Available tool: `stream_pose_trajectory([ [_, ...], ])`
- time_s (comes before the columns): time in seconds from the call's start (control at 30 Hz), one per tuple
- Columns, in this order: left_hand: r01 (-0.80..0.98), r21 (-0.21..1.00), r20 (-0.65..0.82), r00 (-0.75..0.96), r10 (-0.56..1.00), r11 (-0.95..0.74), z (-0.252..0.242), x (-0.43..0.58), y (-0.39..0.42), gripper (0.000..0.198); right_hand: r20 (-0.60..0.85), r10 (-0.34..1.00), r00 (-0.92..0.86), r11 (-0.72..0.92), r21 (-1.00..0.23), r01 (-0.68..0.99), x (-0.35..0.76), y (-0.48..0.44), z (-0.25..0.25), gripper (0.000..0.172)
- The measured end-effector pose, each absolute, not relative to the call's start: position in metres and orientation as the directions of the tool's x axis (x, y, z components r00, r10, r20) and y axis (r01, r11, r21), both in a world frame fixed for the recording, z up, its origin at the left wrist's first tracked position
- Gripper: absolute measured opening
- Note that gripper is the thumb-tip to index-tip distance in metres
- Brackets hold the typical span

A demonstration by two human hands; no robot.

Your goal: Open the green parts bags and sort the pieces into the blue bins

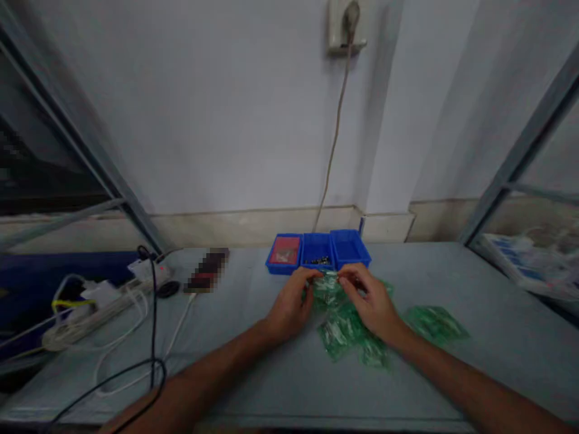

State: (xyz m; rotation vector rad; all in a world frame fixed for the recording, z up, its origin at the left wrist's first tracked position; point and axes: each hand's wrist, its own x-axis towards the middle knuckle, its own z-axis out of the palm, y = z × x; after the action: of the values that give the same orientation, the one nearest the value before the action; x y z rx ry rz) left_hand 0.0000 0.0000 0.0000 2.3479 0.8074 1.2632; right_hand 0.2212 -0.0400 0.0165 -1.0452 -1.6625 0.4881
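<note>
Both hands meet just in front of three blue bins. My left hand pinches the left side of a small green-tinted clear plastic bag. On its other side, the thumb and fingers of my right hand are closed on the bag's edge. What lies inside the bag is too blurred to make out. Below and between the hands, more green plastic bags lie in a loose pile on the table. Another group of green bags rests to the right of my right forearm.
The left blue bin holds a red piece with a small bag; the middle bin has small dark and shiny parts. A right bin adjoins them. A power strip, cables and a pixelated object are at left; a white tray sits at right.
</note>
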Motion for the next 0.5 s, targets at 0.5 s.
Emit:
stream_pose_trajectory([
  [0.5,0.404,0.480,0.666,0.409,0.624,-0.778,0.013,-0.002,-0.005,0.016,0.589,0.786,-0.188,0.605,-0.671,0.429,0.216,-0.045,0.022,0.009],
])
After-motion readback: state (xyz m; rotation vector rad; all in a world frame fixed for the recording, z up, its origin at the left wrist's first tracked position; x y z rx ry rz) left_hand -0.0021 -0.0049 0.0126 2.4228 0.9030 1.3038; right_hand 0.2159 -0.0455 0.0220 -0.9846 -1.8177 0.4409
